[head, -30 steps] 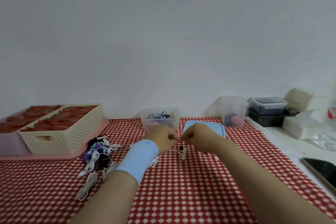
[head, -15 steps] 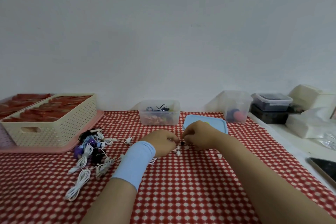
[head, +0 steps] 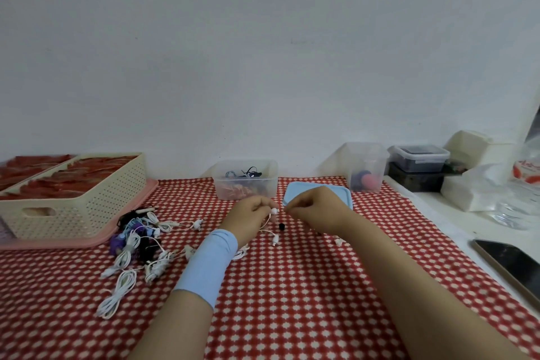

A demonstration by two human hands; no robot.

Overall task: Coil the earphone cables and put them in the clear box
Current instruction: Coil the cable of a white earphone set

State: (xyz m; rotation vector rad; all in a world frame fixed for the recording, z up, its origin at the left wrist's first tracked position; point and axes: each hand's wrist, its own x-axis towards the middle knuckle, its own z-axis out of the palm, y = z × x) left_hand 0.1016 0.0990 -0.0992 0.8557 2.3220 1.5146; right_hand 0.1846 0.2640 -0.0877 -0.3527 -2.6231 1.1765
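Note:
My left hand (head: 249, 218), with a light blue wristband, pinches a white earphone cable (head: 273, 235) near one earbud. My right hand (head: 317, 210) is just to its right, fingers curled and pinching the thin cable; the cable between the hands is hard to see. Loose white earbuds and a black one lie on the red checked cloth below the hands. The clear box (head: 245, 181) stands behind the hands and holds several coiled cables. Its light blue lid (head: 344, 194) lies flat to the right.
A heap of tangled earphones (head: 140, 242) lies at the left. A cream perforated basket (head: 73, 199) on a pink tray stands far left. A tall clear tub (head: 366, 168), stacked containers and tissue packs sit at the right, with a phone (head: 511, 266) near the right edge.
The view has shifted and both hands sit lower on the cloth. The hands have drawn slightly apart, with a white earbud now showing at my left fingertips.

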